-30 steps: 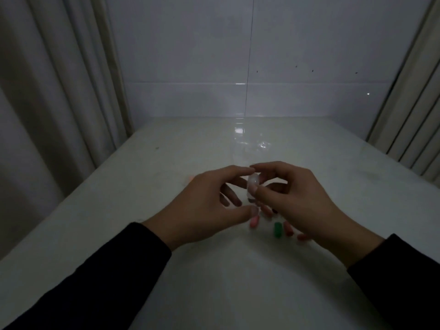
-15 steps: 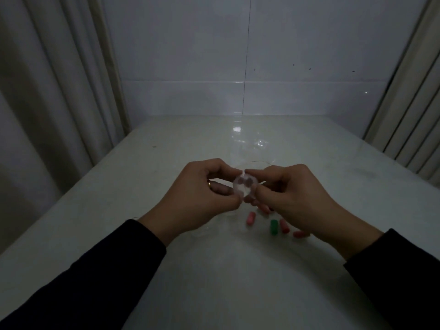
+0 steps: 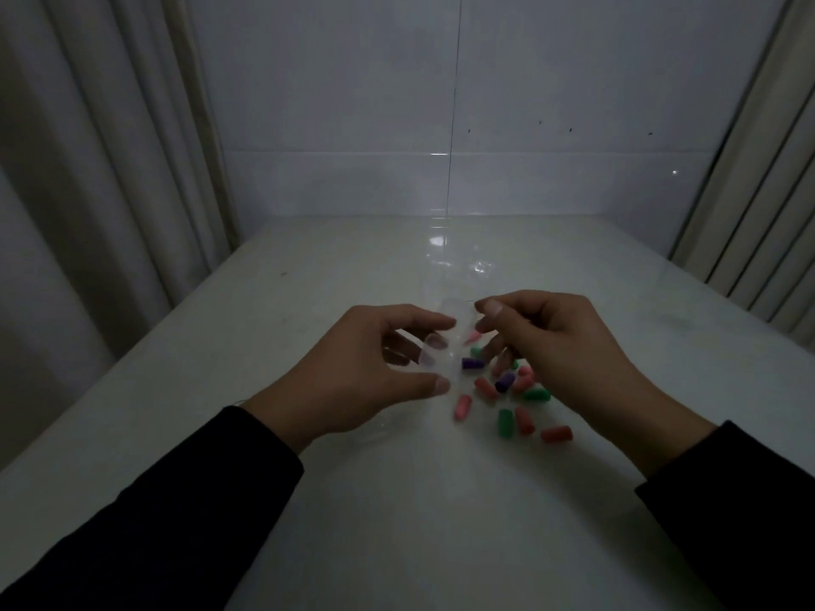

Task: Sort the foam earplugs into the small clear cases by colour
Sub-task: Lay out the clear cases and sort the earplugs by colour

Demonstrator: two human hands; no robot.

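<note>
A dim room with a white tiled wall [image 3: 335, 103] at the far side and pale curtains [image 3: 101, 169] on the left and right frames a glossy white table [image 3: 397, 522]. Over its middle, the left hand [image 3: 353, 381] curls its thumb and index finger round a small clear case [image 3: 445, 346], gripping it just above the surface; the case is nearly see-through and its exact outline is hard to tell. The right hand [image 3: 560, 355], just right of it, has its thumb and fingers bent toward the case's top edge, and whether they pinch a lid or anything else I cannot tell. Below and between the hands, foam earplugs [image 3: 502, 390] lie loose on the table: pink, green and purple ones in a small scatter, with a purple earplug [image 3: 472, 362] just beside the case. Dark sleeves [image 3: 154, 522] cover both forearms toward the near edge.
</note>
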